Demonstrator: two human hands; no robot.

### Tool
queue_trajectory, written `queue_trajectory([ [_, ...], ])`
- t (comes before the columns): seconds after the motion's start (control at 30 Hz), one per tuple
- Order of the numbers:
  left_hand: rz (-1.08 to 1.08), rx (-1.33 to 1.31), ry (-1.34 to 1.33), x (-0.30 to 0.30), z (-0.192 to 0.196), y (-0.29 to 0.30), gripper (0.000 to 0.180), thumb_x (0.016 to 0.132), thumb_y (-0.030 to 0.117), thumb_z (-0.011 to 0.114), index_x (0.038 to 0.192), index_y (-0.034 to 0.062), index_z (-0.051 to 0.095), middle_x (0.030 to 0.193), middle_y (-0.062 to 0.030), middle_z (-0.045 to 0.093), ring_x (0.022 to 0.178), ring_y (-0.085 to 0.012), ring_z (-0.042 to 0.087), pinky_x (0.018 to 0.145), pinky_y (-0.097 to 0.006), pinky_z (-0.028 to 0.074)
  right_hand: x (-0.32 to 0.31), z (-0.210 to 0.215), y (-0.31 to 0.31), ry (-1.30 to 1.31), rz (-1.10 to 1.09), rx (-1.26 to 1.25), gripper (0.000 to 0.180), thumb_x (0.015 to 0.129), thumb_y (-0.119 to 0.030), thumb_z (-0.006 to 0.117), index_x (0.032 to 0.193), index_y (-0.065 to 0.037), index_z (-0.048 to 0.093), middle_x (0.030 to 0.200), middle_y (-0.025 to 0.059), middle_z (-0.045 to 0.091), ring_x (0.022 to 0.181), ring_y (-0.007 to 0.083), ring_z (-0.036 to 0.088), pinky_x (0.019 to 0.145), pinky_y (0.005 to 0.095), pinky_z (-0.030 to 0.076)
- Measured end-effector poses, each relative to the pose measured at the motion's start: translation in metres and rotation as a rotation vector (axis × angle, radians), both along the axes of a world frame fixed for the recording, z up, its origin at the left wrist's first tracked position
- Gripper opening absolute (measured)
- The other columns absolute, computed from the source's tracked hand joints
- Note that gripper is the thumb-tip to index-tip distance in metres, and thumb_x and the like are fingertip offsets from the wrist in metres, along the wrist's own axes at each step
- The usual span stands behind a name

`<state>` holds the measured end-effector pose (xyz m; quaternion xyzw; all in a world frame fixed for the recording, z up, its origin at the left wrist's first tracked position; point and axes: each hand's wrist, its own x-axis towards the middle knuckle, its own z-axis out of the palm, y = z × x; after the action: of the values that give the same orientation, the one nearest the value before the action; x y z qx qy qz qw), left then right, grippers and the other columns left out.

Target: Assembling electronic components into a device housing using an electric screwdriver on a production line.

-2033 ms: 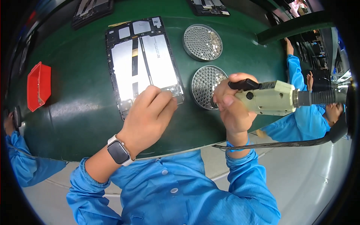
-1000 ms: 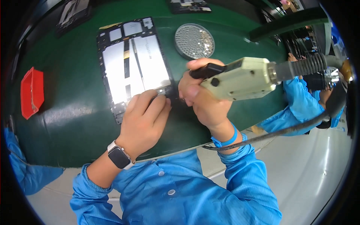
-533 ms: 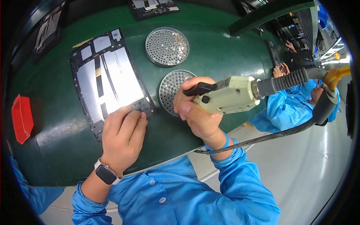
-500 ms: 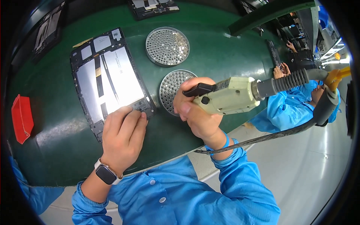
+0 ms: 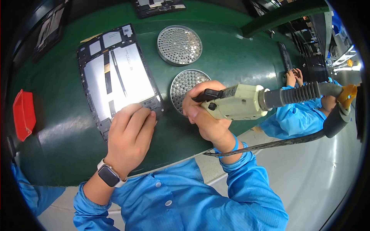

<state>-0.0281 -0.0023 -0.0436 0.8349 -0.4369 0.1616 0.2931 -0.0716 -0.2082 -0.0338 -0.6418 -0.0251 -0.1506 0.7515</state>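
An opened tablet [image 5: 133, 73] with a black frame and silver inner plates lies on the green bench. My left hand [image 5: 131, 134] rests on its near end, fingers stretched out and holding nothing. In my right hand [image 5: 210, 125] is a pale green electric screwdriver [image 5: 239, 103] with a black lever, its corded end toward the right. My fist hides its tip, beside the nearer round metal tray [image 5: 183, 84], whose surface is full of small holes. A second such tray [image 5: 179, 44] sits farther back, with shiny small pieces at its right side.
On the far left stands a red open bin [image 5: 24, 115]. Other opened tablets [image 5: 160, 7] lie along the back. A thick cable [image 5: 269, 145] runs past my right wrist. To the right, a co-worker in blue [image 5: 296, 119] handles a dark device [image 5: 285, 56] beside a green post [image 5: 285, 19].
The view has shifted slightly, so the tablet and trays appear a little farther right. Both hands keep nearly the same pose. The co-worker's hands and head have moved.
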Motion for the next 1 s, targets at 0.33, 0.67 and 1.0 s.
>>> queue_trajectory([
  [0.33, 0.003, -0.09, 0.087, 0.005, -0.002, 0.031, 0.025, 0.067, 0.002, 0.077, 0.09, -0.0033, 0.068, 0.101, -0.0122, 0.064, 0.102, -0.0291, 0.062, 0.078, -0.038, 0.055, 0.018, 0.041, 0.026, -0.067, 0.036, -0.031, 0.038, 0.079, 0.0, 0.061, 0.115, 0.003, 0.051, 0.068, 0.0047, 0.052, 0.058, 0.0109, 0.049, 0.057, 0.0275, 0.044],
  [0.67, 0.002, -0.157, 0.091, 0.005, -0.007, 0.034, 0.022, 0.066, 0.003, 0.076, 0.086, -0.003, 0.068, 0.101, -0.012, 0.063, 0.101, -0.0284, 0.062, 0.08, -0.037, 0.055, 0.031, 0.018, 0.063, -0.089, 0.129, 0.098, 0.035, 0.08, 0.008, 0.058, 0.114, 0.006, 0.051, 0.08, 0.0086, 0.06, 0.065, 0.0095, 0.056, 0.058, 0.0237, 0.046],
  [1.0, -0.006, -0.208, 0.133, 0.007, -0.008, 0.034, 0.02, 0.067, 0.003, 0.074, 0.084, -0.0027, 0.066, 0.099, -0.0121, 0.061, 0.098, -0.029, 0.061, 0.078, -0.038, 0.054, 0.032, 0.029, 0.07, -0.025, 0.185, -0.159, 0.03, 0.082, -0.003, 0.06, 0.11, -0.001, 0.049, 0.061, 0.0032, 0.049, 0.052, 0.013, 0.045, 0.057, 0.0327, 0.045],
])
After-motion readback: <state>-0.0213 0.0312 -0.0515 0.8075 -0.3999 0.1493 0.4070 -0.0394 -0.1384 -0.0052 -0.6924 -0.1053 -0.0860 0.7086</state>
